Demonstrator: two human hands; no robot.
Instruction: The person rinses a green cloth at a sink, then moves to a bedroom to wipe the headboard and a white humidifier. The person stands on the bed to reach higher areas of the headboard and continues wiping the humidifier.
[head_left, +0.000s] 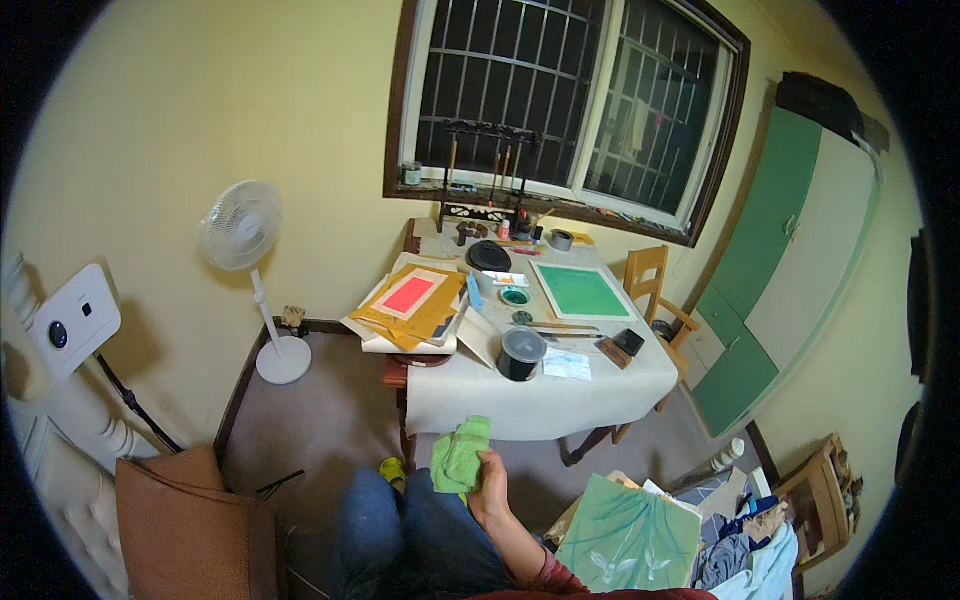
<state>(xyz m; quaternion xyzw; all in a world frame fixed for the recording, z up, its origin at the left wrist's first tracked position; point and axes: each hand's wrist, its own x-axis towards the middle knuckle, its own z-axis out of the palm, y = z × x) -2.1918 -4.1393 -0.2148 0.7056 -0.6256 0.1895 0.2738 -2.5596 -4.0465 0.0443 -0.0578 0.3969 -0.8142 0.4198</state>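
My right hand (491, 487) grips a folded light-green cloth (459, 456), held above my knees and in front of the table. Its fingers are partly hidden behind the cloth. My left hand is out of view. Before me stands a table under a whitish cover (525, 409). On it lie a sheet painted green (583, 290), a small dish of green paint (515, 297), a lidded tub with dark contents (521, 354) and several brushes (559, 326). Papers with a pink-red sheet (409, 293) on top are piled at the table's left.
A white fan (283, 360) stands left of the table, and a brown upholstered seat (184, 525) is at lower left. On the right are a wooden chair (646, 266), a green-and-white wardrobe (769, 315), a green painting (630, 532) and heaped clothes (750, 547).
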